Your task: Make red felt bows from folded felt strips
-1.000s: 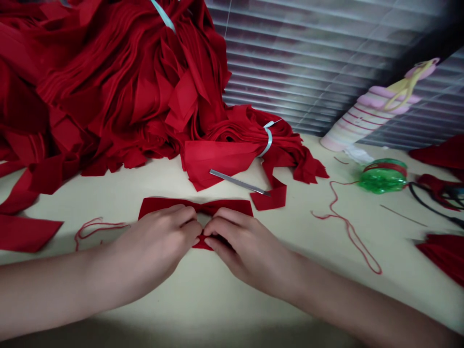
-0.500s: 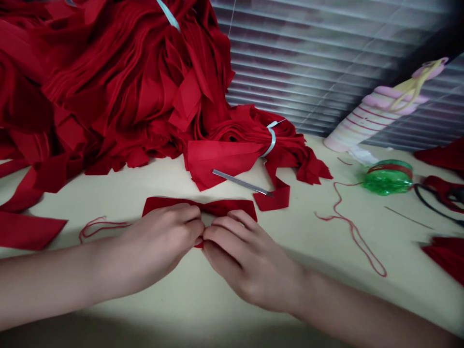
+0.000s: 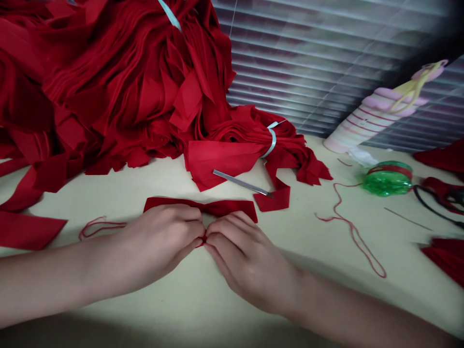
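A strip of red felt (image 3: pixel 232 208) lies on the cream table top (image 3: pixel 108 290), bow-shaped and pinched at its middle. My left hand (image 3: pixel 161 234) and my right hand (image 3: pixel 244 261) meet there, fingertips gripping the gathered centre from either side. Only a small red fold shows between the fingers, and the rest of the pinch is hidden. The felt's two wings stick out behind my hands.
A large heap of red felt strips (image 3: pixel 108 87) rises behind, beside a bundle tied with pale blue strap (image 3: pixel 271 140). A metal strip (image 3: pixel 239 182) lies on red felt. Loose red thread (image 3: pixel 351 232), a green plastic spool (image 3: pixel 387 179) and a pink-and-white cone (image 3: pixel 373 116) stand right.
My hands have drawn closer together and the felt's middle is pinched tighter, with less red showing below my fingers. The view has shifted slightly.
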`<control>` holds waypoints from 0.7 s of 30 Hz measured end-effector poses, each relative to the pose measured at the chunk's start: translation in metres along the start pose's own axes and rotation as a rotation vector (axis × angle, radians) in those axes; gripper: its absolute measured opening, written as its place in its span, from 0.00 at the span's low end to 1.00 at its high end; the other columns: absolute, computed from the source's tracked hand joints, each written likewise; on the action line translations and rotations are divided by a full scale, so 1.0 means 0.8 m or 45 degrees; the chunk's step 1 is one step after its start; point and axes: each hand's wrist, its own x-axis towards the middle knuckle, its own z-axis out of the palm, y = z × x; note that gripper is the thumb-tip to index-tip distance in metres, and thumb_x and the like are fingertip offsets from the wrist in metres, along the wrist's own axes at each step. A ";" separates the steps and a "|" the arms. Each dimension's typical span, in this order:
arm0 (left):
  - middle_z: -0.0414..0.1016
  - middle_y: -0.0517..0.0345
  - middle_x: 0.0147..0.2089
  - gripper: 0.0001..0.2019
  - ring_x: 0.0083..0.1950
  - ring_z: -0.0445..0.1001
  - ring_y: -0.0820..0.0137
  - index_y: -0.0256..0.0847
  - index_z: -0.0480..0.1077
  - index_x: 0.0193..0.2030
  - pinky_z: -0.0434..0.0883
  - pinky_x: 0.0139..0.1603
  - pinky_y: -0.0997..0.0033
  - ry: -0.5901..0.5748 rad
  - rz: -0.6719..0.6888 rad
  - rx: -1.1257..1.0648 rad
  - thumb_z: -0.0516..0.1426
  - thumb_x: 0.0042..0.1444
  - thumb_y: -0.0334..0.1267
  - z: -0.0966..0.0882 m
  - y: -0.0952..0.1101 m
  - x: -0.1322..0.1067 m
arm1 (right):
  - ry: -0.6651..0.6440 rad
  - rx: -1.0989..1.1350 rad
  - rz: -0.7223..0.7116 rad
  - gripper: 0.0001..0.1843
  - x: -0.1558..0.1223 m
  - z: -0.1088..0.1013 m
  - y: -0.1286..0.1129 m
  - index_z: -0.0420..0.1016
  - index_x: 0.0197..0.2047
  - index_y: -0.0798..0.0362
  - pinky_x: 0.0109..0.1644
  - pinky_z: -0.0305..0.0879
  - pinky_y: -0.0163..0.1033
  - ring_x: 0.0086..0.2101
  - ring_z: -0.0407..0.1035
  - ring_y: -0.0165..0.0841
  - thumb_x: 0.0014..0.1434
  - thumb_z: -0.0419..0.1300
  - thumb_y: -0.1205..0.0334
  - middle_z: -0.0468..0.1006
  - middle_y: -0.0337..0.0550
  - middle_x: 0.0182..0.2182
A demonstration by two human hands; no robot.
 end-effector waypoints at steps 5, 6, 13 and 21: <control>0.72 0.63 0.36 0.03 0.35 0.71 0.70 0.43 0.71 0.33 0.63 0.34 0.69 0.038 -0.041 0.031 0.56 0.56 0.31 0.002 0.005 -0.003 | 0.010 0.070 0.004 0.11 0.002 -0.001 0.003 0.75 0.32 0.62 0.40 0.64 0.43 0.33 0.66 0.36 0.58 0.51 0.77 0.74 0.49 0.31; 0.73 0.63 0.36 0.02 0.35 0.72 0.69 0.43 0.71 0.33 0.63 0.33 0.68 0.036 -0.053 0.037 0.57 0.55 0.32 0.002 0.006 -0.003 | 0.007 0.078 0.010 0.11 0.002 -0.001 0.003 0.74 0.32 0.61 0.40 0.64 0.43 0.33 0.66 0.36 0.58 0.51 0.76 0.75 0.49 0.31; 0.73 0.60 0.33 0.08 0.30 0.71 0.70 0.40 0.72 0.33 0.62 0.28 0.69 0.055 -0.012 0.069 0.53 0.59 0.29 0.001 0.003 -0.004 | 0.064 0.175 0.052 0.09 0.004 0.000 0.007 0.72 0.30 0.59 0.40 0.64 0.43 0.33 0.68 0.35 0.61 0.53 0.71 0.75 0.47 0.30; 0.71 0.61 0.29 0.12 0.30 0.69 0.71 0.42 0.69 0.28 0.64 0.28 0.74 0.081 0.064 0.058 0.50 0.57 0.25 0.009 -0.002 -0.003 | 0.044 0.398 0.301 0.05 0.008 -0.008 0.011 0.67 0.37 0.55 0.38 0.66 0.38 0.31 0.69 0.32 0.56 0.58 0.70 0.76 0.38 0.30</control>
